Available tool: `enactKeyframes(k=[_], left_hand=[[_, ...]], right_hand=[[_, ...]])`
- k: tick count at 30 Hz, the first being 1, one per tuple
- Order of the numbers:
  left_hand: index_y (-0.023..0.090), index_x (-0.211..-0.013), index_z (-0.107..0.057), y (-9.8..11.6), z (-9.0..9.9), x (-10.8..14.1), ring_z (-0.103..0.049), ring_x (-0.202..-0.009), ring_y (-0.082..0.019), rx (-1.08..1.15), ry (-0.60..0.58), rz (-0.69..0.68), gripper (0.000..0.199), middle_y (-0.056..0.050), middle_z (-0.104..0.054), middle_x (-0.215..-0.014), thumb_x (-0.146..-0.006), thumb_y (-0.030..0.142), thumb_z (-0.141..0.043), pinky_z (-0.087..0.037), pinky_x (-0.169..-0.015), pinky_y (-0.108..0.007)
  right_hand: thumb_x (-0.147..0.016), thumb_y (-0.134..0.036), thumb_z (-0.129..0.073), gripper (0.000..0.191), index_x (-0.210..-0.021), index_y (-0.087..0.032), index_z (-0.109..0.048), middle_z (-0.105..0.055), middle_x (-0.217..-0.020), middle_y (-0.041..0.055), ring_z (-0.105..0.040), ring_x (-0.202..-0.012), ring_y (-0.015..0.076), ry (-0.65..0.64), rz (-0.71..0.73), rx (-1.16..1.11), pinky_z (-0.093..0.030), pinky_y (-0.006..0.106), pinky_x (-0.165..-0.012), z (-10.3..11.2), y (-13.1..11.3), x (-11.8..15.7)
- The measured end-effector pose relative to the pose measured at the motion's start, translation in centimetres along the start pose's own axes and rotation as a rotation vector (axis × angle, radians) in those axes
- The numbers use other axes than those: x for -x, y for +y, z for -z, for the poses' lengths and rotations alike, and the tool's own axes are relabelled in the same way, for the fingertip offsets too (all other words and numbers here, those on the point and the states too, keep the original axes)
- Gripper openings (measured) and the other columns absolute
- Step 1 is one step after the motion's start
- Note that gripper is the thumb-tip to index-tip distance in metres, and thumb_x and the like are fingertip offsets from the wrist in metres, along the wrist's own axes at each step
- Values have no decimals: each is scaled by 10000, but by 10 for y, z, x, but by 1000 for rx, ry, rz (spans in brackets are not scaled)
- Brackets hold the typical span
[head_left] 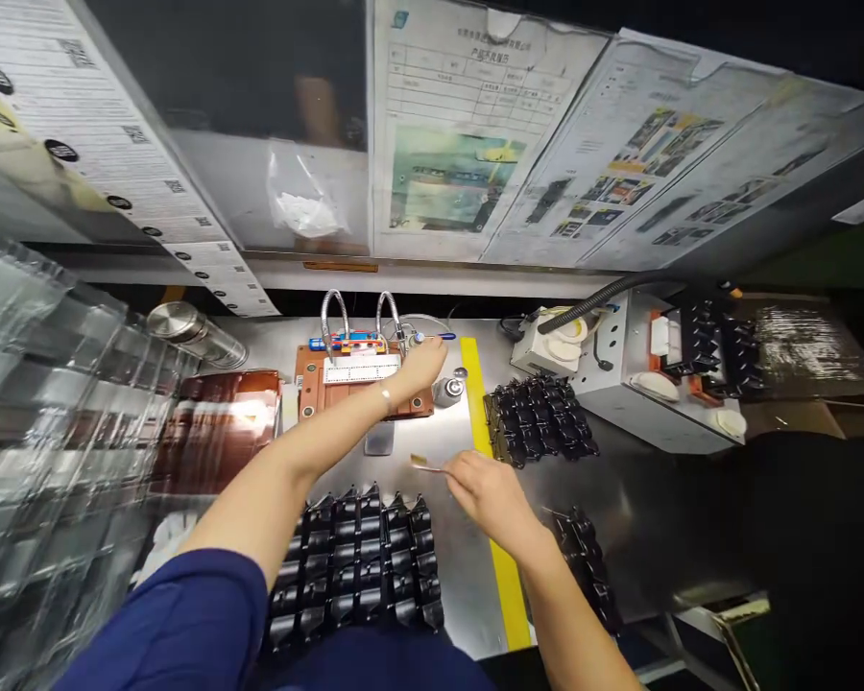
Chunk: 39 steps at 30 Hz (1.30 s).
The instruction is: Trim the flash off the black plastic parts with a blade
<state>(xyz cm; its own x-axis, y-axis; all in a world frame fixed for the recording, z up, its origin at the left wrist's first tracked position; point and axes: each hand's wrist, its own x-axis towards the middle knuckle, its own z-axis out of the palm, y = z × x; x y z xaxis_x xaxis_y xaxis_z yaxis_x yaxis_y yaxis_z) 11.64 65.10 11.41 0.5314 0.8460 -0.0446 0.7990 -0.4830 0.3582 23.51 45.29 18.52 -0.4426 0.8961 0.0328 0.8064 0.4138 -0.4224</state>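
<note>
My left hand (424,363) reaches over the right end of a brown fixture (346,396), its fingers closed beside a blue-tipped item; what they hold, if anything, is hidden. A white dotted strip (360,370) lies on the fixture, with two curved metal hoses behind it. My right hand (481,485) pinches thin tweezers (436,469) over the metal table, and a small yellowish-brown piece (419,460) is at their tip. A small metal-topped bottle (448,390) stands just right of the fixture. In front of the fixture lies a small grey plate (379,440).
Black trays lie near my body (356,566), right of the yellow tape (481,403) and at the right (540,419). A glass jar (198,336), copper-coloured sheets (220,427) and clear trays (36,432) occupy the left. A white machine (640,384) stands at the right.
</note>
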Motion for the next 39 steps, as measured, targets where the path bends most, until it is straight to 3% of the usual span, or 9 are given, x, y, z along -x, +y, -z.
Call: enactKeyframes(k=[4, 8, 13, 16, 18, 21, 25, 31, 39], left_hand=[[103, -1085, -636, 11, -24, -69, -607, -1025, -279, 75, -56, 18, 275, -201, -646, -1096, -882, 99, -451, -460, -853, -389], [162, -979, -684, 3, -37, -63, -559, -1127, -322, 441, -125, 30, 196, -181, -661, -1095, -859, 167, -529, -391, -969, -451], [178, -1055, -650, -15, -8, 5, -506, -1216, -314, 891, -238, 65, 283, -151, -621, -1238, -830, 346, -616, -387, -1018, -412], [141, -967, -656, -54, 17, 72, -661, -955, -273, 1069, -407, 103, 479, -160, -701, -1043, -879, 566, -453, -524, -818, -382], [134, -925, -652, -86, 27, 116, -691, -844, -237, 1225, -509, 271, 535, -151, -716, -982, -847, 630, -465, -554, -721, -345], [137, -823, -630, -120, 27, 161, -682, -710, -166, 1422, -383, 653, 381, -99, -723, -871, -689, 472, -754, -557, -623, -267], [130, -703, -606, -133, 17, 170, -573, -479, -84, 1402, -28, 983, 170, -19, -650, -606, -711, 234, -740, -486, -459, -185], [160, -524, -481, -151, 12, 143, -354, -300, -39, 1345, 138, 1078, 260, 54, -466, -383, -725, 134, -643, -254, -299, -153], [168, -518, -479, -162, 7, 132, -361, -295, -52, 1294, 177, 1107, 246, 50, -473, -373, -699, 116, -638, -249, -297, -165]], right_hand=[[-900, -130, -517, 171, -889, -193, -676, -683, -766, 43, -616, -713, 177, -10, 66, 54, -477, 270, -618, 5, 9, -12], [-934, -153, -477, 200, -927, -169, -676, -695, -793, 61, -621, -725, 177, 39, 96, -80, -497, 283, -639, 0, 18, -23], [-902, -190, -543, 163, -868, -199, -701, -714, -789, 37, -646, -714, 157, 65, 34, -446, -514, 273, -670, -15, 29, -50], [-820, -266, -631, 111, -783, -198, -711, -711, -724, 23, -639, -641, 150, 229, -277, -717, -519, 264, -613, -34, 41, -69], [-734, -324, -700, 140, -743, -185, -704, -686, -642, 9, -619, -581, 143, 351, -507, -902, -518, 260, -570, -51, 46, -81], [-605, -346, -774, 217, -701, -174, -683, -665, -592, -8, -613, -551, 125, 461, -766, -1149, -529, 242, -550, -76, 44, -100], [-574, -255, -775, 172, -658, -169, -652, -674, -606, -19, -593, -516, 79, 429, -966, -1289, -515, 173, -494, -98, 32, -125], [-643, -178, -719, 167, -568, -165, -570, -601, -456, -32, -491, -358, 58, 331, -1089, -1256, -455, 151, -357, -112, 37, -161], [-686, -129, -680, 205, -565, -176, -522, -575, -419, -46, -466, -325, 54, 323, -1164, -1236, -407, 132, -311, -118, 39, -176]])
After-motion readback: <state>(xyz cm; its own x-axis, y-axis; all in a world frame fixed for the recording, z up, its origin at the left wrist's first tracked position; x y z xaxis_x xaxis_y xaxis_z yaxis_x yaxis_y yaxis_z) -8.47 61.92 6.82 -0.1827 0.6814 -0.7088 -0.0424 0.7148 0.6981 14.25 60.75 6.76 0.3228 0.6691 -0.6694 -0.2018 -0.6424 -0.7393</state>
